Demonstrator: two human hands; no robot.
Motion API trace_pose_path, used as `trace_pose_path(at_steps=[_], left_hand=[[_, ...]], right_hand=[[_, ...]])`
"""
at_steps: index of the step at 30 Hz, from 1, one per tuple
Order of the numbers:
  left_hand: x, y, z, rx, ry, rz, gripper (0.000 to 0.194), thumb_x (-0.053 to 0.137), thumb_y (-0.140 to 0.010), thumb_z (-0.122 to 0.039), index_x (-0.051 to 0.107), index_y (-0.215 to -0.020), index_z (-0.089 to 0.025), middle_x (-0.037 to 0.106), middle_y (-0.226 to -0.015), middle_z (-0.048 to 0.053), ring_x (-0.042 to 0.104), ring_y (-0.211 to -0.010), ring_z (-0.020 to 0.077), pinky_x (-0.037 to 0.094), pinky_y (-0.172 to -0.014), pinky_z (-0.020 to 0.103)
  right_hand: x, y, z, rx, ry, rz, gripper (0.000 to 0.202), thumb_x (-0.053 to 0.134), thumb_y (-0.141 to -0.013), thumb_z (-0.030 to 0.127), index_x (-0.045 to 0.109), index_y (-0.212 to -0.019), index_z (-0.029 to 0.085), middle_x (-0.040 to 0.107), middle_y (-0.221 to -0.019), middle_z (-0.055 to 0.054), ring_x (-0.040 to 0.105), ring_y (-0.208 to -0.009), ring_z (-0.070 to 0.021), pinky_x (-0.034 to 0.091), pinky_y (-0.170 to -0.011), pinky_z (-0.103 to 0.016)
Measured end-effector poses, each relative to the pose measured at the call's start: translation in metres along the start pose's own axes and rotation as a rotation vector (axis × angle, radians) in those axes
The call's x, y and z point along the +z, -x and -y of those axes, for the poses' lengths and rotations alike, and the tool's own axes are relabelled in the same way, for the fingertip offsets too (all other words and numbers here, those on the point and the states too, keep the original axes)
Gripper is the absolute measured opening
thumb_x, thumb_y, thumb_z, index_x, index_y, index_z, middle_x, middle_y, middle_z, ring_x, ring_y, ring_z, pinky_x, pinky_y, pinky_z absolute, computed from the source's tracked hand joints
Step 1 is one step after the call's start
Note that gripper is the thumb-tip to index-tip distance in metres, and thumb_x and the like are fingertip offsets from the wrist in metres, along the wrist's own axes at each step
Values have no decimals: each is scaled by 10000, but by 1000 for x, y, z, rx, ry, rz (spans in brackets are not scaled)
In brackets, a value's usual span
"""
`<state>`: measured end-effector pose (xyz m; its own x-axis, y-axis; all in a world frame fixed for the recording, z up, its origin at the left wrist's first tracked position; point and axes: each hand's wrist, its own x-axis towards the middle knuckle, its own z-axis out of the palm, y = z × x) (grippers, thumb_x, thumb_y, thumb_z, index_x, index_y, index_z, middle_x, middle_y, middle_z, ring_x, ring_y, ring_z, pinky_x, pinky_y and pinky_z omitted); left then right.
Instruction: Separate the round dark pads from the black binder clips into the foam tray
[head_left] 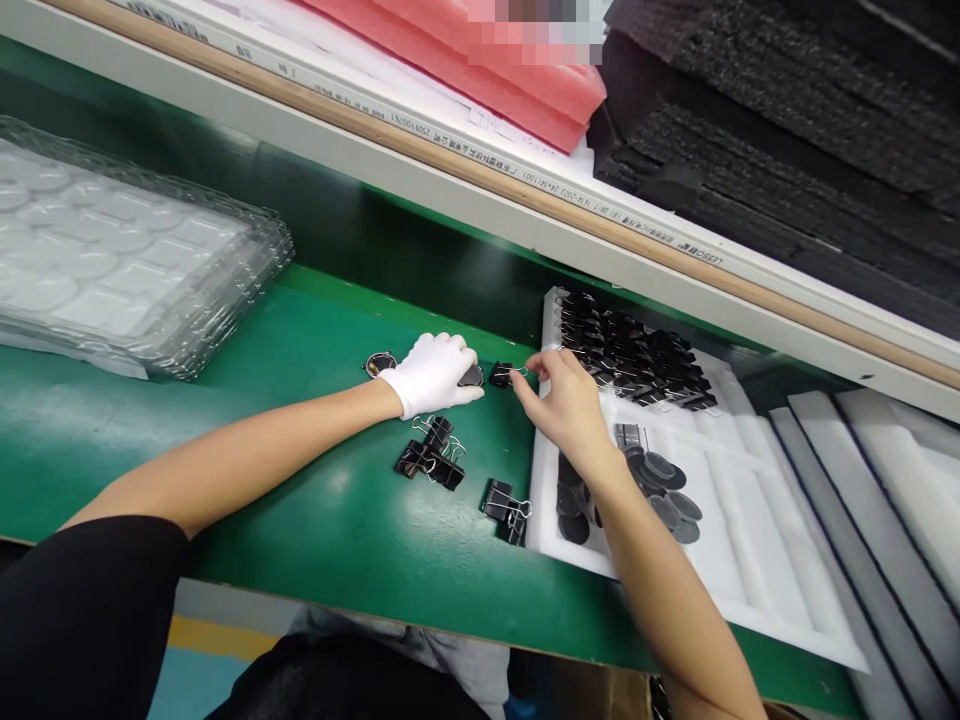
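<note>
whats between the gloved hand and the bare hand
In the head view, one black binder clip lies on the green table between the gloved left hand and the bare right hand, whose fingertips pinch its wire handle.

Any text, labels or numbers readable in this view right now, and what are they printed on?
White shelf edge strip: printed lines run along it, upside down from this view and too small and blurred to read.
White foam tray, binder clips, clear plastic trays: no text visible.

Your gloved left hand [435,375] covers most of the dark disc [472,376]; your right forearm hides some discs in the foam tray [750,560]. A pixelated patch blurs the pink foam [525,60].
</note>
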<state>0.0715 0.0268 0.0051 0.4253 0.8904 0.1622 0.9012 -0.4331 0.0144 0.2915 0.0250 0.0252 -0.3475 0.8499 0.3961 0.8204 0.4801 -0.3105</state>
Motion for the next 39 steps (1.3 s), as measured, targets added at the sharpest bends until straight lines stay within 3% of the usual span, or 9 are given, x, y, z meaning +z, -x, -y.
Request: trace_pose_path(at_steps=[3, 7, 9, 12, 17, 20, 24, 29, 39], left_hand=[[-2, 1, -2, 7, -26, 25, 525, 554, -985, -591, 693, -1175, -122, 666, -1135, 177, 628, -1051, 351, 434, -829, 415], [-6, 3, -4, 12, -32, 59, 530, 508, -1021, -558, 657, -1226, -93, 639, -1188, 208, 612, -1085, 370, 445, -813, 417], [-6, 3, -4, 23, -28, 78, 533, 502, -1027, -546, 643, -1261, -88, 632, -1207, 212, 608, -1094, 378, 452, -815, 425], [-5, 1, -2, 37, -10, 98, 530, 520, -1019, -549, 644, -1273, -100, 629, -1213, 206, 605, -1105, 381, 459, -829, 432], [-1, -1, -1, 42, -21, 75, 534, 512, -1019, -566, 646, -1261, -109, 626, -1197, 199, 602, -1088, 375, 456, -824, 429], [1, -1, -2, 35, -46, 67, 510, 501, -1028, -557, 648, -1199, -100, 622, -1171, 203, 609, -1061, 371, 457, -802, 422], [2, -1, -3, 32, -57, 59, 484, 512, -1025, -551, 640, -1165, -105, 619, -1147, 205, 605, -1050, 362, 451, -805, 418], [-1, -4, -1, 43, -42, 94, 483, 495, -1031, -544, 627, -1186, -106, 607, -1173, 213, 590, -1064, 371, 432, -812, 422], [-8, -13, -1, 61, 31, 170, 448, 539, -1027, -487, 598, -1244, -99, 578, -1248, 227, 576, -1121, 375, 409, -879, 421]], right_hand=[[6, -12, -12, -90, -30, 112, 311, 654, -934, 294, 720, -1211, 167, 717, -1179, -166, 706, -1038, -309, 561, -935, -446], [13, -16, -24, -80, -154, 300, 270, 670, -949, 282, 767, -1189, 206, 766, -1066, -104, 733, -840, -245, 601, -848, -418], [11, -14, -28, -122, -183, 318, 263, 687, -946, 328, 777, -1170, 225, 770, -1102, -98, 737, -899, -256, 600, -882, -431], [6, -21, -28, -163, -211, 228, 357, 666, -954, 451, 743, -1218, 223, 739, -1216, -125, 702, -1113, -298, 559, -1011, -476], [27, -58, -15, 60, -300, 2, 546, 332, -1061, 588, 639, -1303, 207, 695, -1297, -161, 637, -1225, -296, 482, -1101, -497], [49, -76, -8, 176, -293, 49, 625, 204, -1066, 599, 620, -1310, 202, 656, -1348, -183, 561, -1324, -327, 421, -1149, -544], [66, -71, -5, 327, -223, 135, 663, 135, -1056, 629, 568, -1408, 271, 568, -1434, -167, 451, -1425, -352, 345, -1181, -630], [68, -57, -8, 227, -141, 95, 672, 97, -1063, 593, 501, -1486, 262, 488, -1487, -171, 392, -1471, -322, 286, -1231, -588], [75, -60, -19, 222, -92, 93, 625, 59, -1067, 553, 452, -1464, 273, 443, -1525, -157, 290, -1534, -301, 229, -1246, -610]])
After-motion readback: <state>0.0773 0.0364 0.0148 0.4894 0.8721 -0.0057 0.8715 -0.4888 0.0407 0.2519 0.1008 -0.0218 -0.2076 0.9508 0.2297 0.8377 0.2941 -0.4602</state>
